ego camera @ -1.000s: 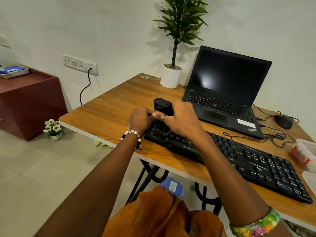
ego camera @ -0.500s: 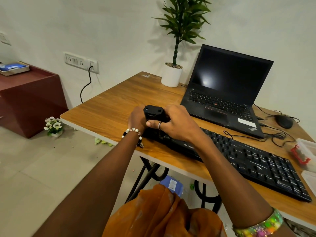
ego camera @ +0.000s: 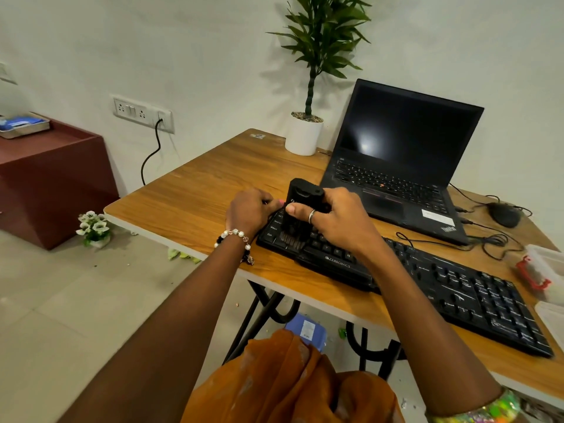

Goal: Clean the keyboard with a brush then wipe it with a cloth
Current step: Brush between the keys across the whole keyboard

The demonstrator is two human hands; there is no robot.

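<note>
Change: brush (ego camera: 300, 209) raised more upright than half a second ago.
Right hand (ego camera: 338, 221): fingers clamped round brush body.
Left hand (ego camera: 250, 210): curled, gripping keyboard (ego camera: 427, 279) left end.
Brush: bristles on left-end keys.
Keyboard: desk (ego camera: 198, 196) front edge.
Laptop (ego camera: 399, 160): open behind.

**One camera, worn on my head**

It looks forward and down from above my arms, close over the near corner of the wooden table (ego camera: 195, 193), facing the wall (ego camera: 183, 50). Its wide angle bends the edges. No second view.

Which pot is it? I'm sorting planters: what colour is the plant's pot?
Plain white pot, clear in the head view.
</note>
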